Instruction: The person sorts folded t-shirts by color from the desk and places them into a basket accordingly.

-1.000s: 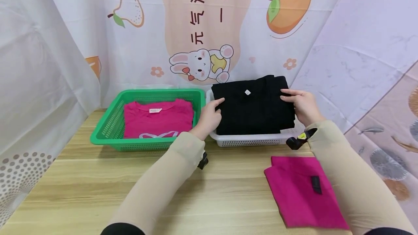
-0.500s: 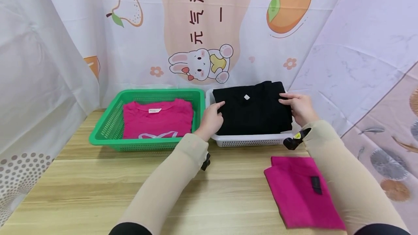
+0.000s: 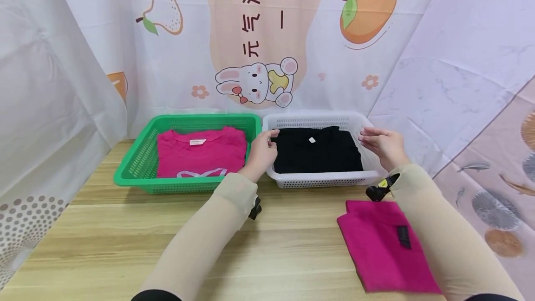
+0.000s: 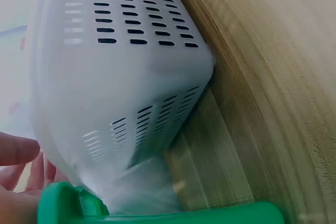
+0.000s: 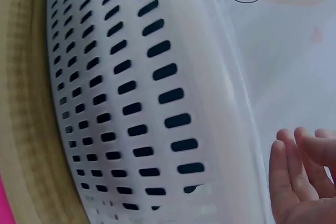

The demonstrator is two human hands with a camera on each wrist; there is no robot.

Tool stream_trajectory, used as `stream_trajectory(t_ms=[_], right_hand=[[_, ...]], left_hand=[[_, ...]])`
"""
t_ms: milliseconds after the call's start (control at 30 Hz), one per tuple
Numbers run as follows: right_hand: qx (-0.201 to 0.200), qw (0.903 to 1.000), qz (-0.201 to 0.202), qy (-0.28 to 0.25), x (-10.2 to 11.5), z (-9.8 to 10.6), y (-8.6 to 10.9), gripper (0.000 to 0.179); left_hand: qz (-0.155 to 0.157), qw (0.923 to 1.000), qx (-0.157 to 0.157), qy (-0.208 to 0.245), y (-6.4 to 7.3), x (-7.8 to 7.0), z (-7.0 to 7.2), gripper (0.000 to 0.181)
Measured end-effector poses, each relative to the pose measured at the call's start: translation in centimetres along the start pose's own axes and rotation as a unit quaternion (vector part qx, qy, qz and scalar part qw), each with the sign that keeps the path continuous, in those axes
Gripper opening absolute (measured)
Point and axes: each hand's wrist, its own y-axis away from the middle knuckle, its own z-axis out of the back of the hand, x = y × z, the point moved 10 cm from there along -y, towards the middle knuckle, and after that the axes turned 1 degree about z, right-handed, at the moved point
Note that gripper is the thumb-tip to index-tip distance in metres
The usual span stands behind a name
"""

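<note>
A folded black garment with a small white tag lies inside the white basket. My left hand is at that basket's left rim, where the green basket adjoins it, with nothing between thumb and fingers. At the opposite side my right hand hovers by the right rim, its fingers extended and holding nothing. The right wrist view shows the right fingers beside the basket's rim. In the left wrist view the left thumb is close to the white rim.
A folded pink T-shirt with a white label lies in the green basket. Another folded pink garment, bearing a black patch, is on the wooden table at front right. A printed curtain hangs behind the baskets.
The black garment has come down from above the white basket's rim into it. Both hands have let go of it and moved apart to the sides.
</note>
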Motion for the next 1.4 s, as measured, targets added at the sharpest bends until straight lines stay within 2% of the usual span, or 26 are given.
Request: stream_trajectory(t_ms=[133, 233, 300, 400, 500, 733, 1000, 1267, 1400], right_hand=[[0.037, 0.9955, -0.041, 0.078, -0.7, -0.4, 0.9, 0.031], [0.079, 0.9842, -0.051, 0.15, -1.0, -0.9, 1.7, 0.022], [0.097, 0.9772, -0.044, 0.184, -1.0, -1.1, 2.3, 0.016], [0.11, 0.975, -0.031, 0.191, -0.8, -1.0, 3.3, 0.017], [0.117, 0.9776, -0.021, 0.174, -0.4, -0.9, 4.4, 0.023], [0.144, 0.9807, 0.003, 0.132, 0.1, -0.5, 7.4, 0.028], [0.155, 0.9812, 0.014, 0.115, -0.7, 0.2, 10.4, 0.031], [0.131, 0.9789, 0.036, 0.152, -1.6, 1.6, 13.1, 0.028], [0.122, 0.9617, 0.048, 0.24, -1.9, 2.5, 14.6, 0.028]], left_hand=[[-0.006, 0.9987, -0.013, 0.049, 0.6, 0.1, 0.4, 0.038], [-0.014, 0.9964, -0.019, 0.081, 1.6, -0.3, 0.6, 0.036], [-0.024, 0.9946, -0.018, 0.099, 2.4, -0.7, 0.5, 0.035], [-0.045, 0.9921, -0.016, 0.116, 3.6, -1.4, 0.2, 0.033], [-0.058, 0.9897, -0.011, 0.131, 4.8, -2.0, -0.1, 0.032], [-0.063, 0.9858, 0.009, 0.155, 7.0, -2.5, -0.9, 0.031], [-0.075, 0.9783, 0.029, 0.191, 9.5, -2.7, -2.3, 0.028], [-0.04, 0.9737, 0.079, 0.21, 12.7, -2.1, -5.4, 0.024], [-0.027, 0.9707, 0.09, 0.221, 13.9, -2.1, -6.5, 0.024]])
